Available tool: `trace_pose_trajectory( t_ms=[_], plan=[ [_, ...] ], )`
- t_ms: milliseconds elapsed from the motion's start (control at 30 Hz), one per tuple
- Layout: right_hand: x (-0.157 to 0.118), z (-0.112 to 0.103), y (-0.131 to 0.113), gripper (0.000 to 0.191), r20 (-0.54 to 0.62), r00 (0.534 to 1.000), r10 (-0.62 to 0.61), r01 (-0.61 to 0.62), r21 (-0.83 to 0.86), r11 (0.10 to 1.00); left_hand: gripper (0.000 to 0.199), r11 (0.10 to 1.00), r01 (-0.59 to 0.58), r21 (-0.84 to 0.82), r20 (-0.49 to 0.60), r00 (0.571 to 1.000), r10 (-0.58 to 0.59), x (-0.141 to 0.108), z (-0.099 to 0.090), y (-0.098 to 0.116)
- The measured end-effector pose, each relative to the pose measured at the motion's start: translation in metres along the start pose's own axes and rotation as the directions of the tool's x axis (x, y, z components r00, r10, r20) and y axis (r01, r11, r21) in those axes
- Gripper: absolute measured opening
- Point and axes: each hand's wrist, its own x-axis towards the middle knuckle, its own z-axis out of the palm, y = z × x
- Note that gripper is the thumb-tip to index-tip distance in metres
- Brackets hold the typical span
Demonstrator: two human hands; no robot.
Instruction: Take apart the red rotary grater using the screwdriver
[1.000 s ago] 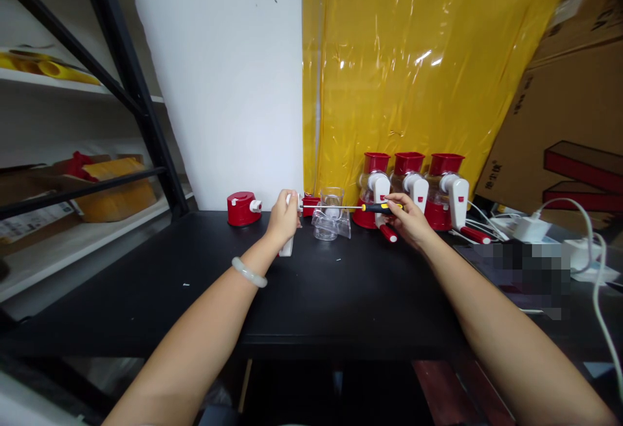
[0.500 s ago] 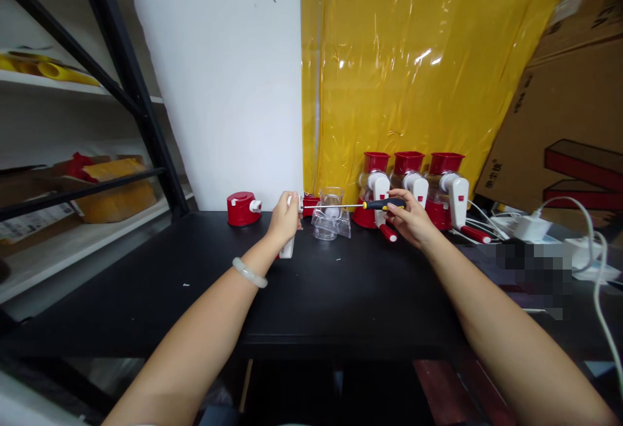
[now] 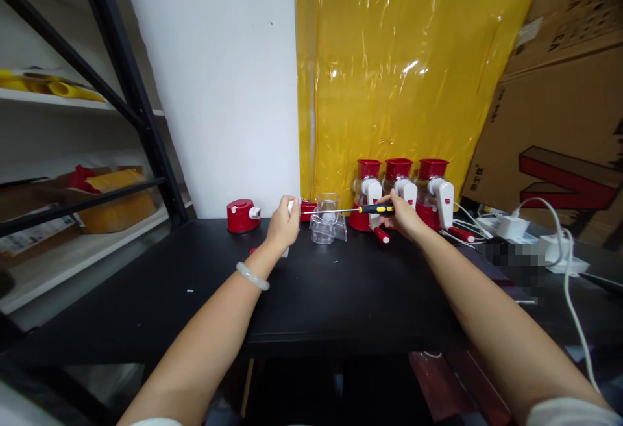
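My left hand (image 3: 283,223), with a pale bangle on its wrist, is closed around a white crank handle (image 3: 285,252). Most of that handle is hidden behind the fingers; a bit of red shows below the wrist. My right hand (image 3: 403,216) grips a black and yellow screwdriver (image 3: 372,208), held level. Its thin shaft points left, the tip at or very near the white part in my left hand. Behind the shaft stands a clear plastic housing (image 3: 322,231), with a red part (image 3: 307,210) beside it. Farther left sits a red base (image 3: 242,215) with a white fitting.
Three red and white rotary graters (image 3: 368,186) with cranks stand at the back right of the black table (image 3: 321,302). White chargers and cables (image 3: 513,225) lie to their right, near a large cardboard box (image 3: 559,127). A black-framed shelf (image 3: 141,114) borders the left.
The view has shifted slightly. My right hand has turned around the screwdriver handle, its fingers now more curled. The left hand's crank handle has tilted, showing less of its white lower end.
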Motion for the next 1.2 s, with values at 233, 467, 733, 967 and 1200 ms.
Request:
trace_pose_trajectory(
  t_ms=[233, 467, 733, 967, 1200],
  plan=[
    [0.003, -0.012, -0.005, 0.045, 0.01, 0.999, -0.05, 0.05, -0.005, 0.999, 0.036, 0.989, 0.056, -0.139, 0.107, 0.993, -0.041, 0.011, 0.008, 0.004],
    [-0.006, 0.0, 0.031, 0.045, -0.072, 0.997, -0.035, 0.052, 0.239, 0.97, 0.037, 0.964, 0.116, -0.241, 0.17, 0.982, -0.076, 0.014, 0.01, -0.004],
    [-0.012, -0.001, 0.025, 0.044, 0.007, 0.999, -0.039, 0.033, 0.373, 0.927, 0.044, 0.959, 0.075, -0.274, 0.244, 0.97, -0.006, -0.002, 0.0, -0.008],
    [-0.015, -0.005, 0.019, 0.033, 0.031, 0.997, -0.075, 0.055, 0.424, 0.904, 0.041, 0.97, 0.095, -0.224, 0.184, 0.981, -0.054, -0.01, 0.011, -0.005],
    [-0.012, -0.005, 0.023, 0.053, -0.094, 0.988, -0.124, 0.121, -0.041, 0.992, 0.039, 0.979, 0.099, -0.176, 0.13, 0.989, -0.077, -0.011, 0.01, -0.004]
  ],
)
